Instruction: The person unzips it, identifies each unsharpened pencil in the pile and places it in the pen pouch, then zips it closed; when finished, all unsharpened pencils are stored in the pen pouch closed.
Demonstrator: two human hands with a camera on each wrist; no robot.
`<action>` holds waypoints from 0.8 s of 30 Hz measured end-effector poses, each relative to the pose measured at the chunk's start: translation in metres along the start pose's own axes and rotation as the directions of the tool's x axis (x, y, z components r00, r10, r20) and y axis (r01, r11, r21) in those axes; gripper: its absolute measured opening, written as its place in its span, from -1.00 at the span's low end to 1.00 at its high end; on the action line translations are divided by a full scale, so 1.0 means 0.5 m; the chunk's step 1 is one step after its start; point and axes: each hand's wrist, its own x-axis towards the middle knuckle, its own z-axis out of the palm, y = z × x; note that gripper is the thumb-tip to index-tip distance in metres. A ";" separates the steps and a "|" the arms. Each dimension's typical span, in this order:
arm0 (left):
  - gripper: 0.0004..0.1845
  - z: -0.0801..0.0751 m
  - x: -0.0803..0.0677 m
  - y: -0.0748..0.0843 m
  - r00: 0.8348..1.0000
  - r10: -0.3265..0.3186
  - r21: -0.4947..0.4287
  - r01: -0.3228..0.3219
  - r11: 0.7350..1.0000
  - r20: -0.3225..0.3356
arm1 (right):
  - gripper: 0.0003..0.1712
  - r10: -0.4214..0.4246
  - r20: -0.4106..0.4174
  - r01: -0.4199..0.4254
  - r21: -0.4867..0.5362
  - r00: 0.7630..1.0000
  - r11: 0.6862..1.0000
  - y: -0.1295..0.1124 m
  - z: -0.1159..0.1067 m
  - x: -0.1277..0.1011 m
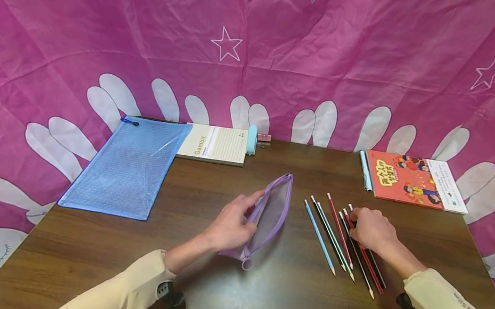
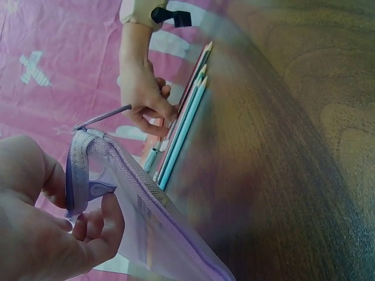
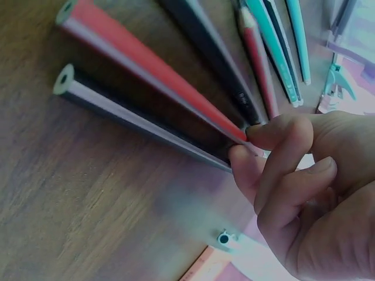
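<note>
Under right hand [image 1: 372,229], pencil [image 3: 152,79] middles hidden.

Blue mesh pouch [image 1: 129,167], notepad [image 1: 215,144], book [image 1: 412,180]

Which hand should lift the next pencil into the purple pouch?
Probably the right hand: its fingertips already pinch the red pencil in the row of pencils on the table. The left hand is busy, gripping the purple pouch at its open edge.

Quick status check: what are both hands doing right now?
Left hand grips purple pouch, mouth held open. Right hand fingers pinch red pencil among pencils on table. Nothing between them.
</note>
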 end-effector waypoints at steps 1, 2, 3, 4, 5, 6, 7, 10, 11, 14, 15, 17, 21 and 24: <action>-0.15 0.001 0.000 0.000 1.000 0.000 0.000 0.000 1.000 0.000 | -0.62 0.001 0.005 -0.001 0.009 1.000 1.000 0.001 -0.002 -0.001; -0.15 0.001 0.000 -0.001 1.000 0.002 0.002 -0.002 1.000 0.001 | -0.61 0.002 0.010 -0.002 0.020 1.000 1.000 0.002 -0.005 -0.001; -0.15 0.001 0.000 -0.001 1.000 0.003 0.002 -0.003 1.000 0.001 | -0.60 0.001 0.016 -0.002 0.034 1.000 0.999 0.002 -0.008 -0.002; -0.15 0.002 0.001 -0.002 1.000 0.003 0.002 -0.003 1.000 0.001 | -0.58 0.001 0.017 -0.002 0.045 1.000 0.999 0.002 -0.011 -0.003; -0.15 0.002 0.001 -0.002 1.000 0.005 0.003 -0.005 1.000 0.002 | -0.57 -0.002 0.016 0.001 0.053 1.000 0.999 0.002 -0.016 -0.003; -0.15 0.002 0.001 -0.002 1.000 0.007 0.004 -0.007 1.000 0.002 | -0.56 -0.006 0.011 0.005 0.067 1.000 0.998 0.002 -0.019 -0.002; -0.15 0.002 0.001 -0.003 1.000 0.008 0.006 -0.008 1.000 0.000 | -0.55 -0.011 0.005 0.010 0.082 1.000 0.997 0.001 -0.024 -0.002; -0.16 0.001 0.002 -0.002 1.000 0.009 0.014 -0.009 1.000 0.000 | -0.53 -0.027 -0.025 0.030 0.139 0.999 0.990 -0.002 -0.035 0.003; -0.16 0.001 0.002 -0.002 1.000 0.008 0.015 -0.008 1.000 0.002 | -0.53 -0.033 -0.036 0.038 0.167 0.999 0.985 -0.003 -0.039 0.004; -0.16 0.001 0.002 -0.001 1.000 0.000 0.015 0.000 1.000 0.010 | -0.53 -0.035 -0.066 0.050 0.256 0.997 0.965 -0.010 -0.049 0.008; -0.16 0.001 0.001 0.000 1.000 -0.005 0.013 0.004 1.000 0.013 | -0.52 -0.034 -0.075 0.054 0.283 0.997 0.958 -0.014 -0.052 0.009; -0.16 0.001 0.001 0.000 1.000 -0.008 0.011 0.007 1.000 0.017 | -0.52 -0.026 -0.083 0.053 0.341 0.996 0.939 -0.024 -0.058 0.009; -0.16 0.002 0.001 -0.001 1.000 -0.006 0.013 0.006 1.000 0.018 | -0.50 0.010 -0.039 0.010 0.491 0.999 0.871 -0.055 -0.070 0.006; -0.16 0.002 0.001 0.000 1.000 0.000 0.010 0.000 1.000 0.016 | -0.51 0.024 0.006 -0.023 0.627 1.000 0.779 -0.080 -0.077 0.005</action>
